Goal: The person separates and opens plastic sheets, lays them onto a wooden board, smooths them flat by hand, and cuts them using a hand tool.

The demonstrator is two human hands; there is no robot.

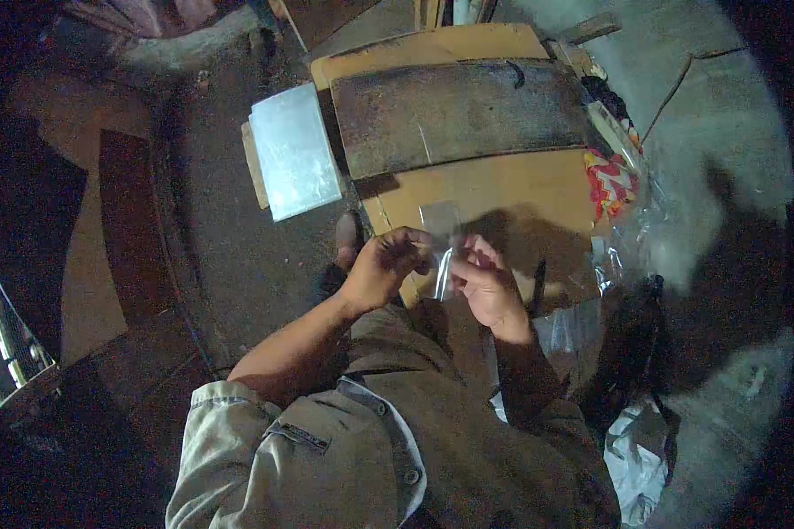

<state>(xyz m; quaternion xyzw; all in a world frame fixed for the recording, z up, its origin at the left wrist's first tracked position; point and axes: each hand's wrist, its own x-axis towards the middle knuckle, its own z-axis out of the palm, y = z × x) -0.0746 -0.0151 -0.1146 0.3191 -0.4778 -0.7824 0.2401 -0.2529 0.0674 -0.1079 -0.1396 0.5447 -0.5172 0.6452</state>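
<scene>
Both hands meet over the near part of a yellow-tan board (520,185), holding a small clear plastic piece (444,264) between them. The fingers of my left hand (388,264) are pinched at its left side. My right hand (490,286) grips its right side with bent fingers. The plastic looks like a thin bag or sleeve with bright reflections; whether anything is inside cannot be made out. Beyond the hands, a dark worn plank (459,115) lies across the board.
A stack of pale, shiny sheets (295,154) lies left of the board. At its right edge are a red, yellow and white wrapper (610,183) and crumpled clear plastic (607,264). A white bag (637,463) sits at lower right.
</scene>
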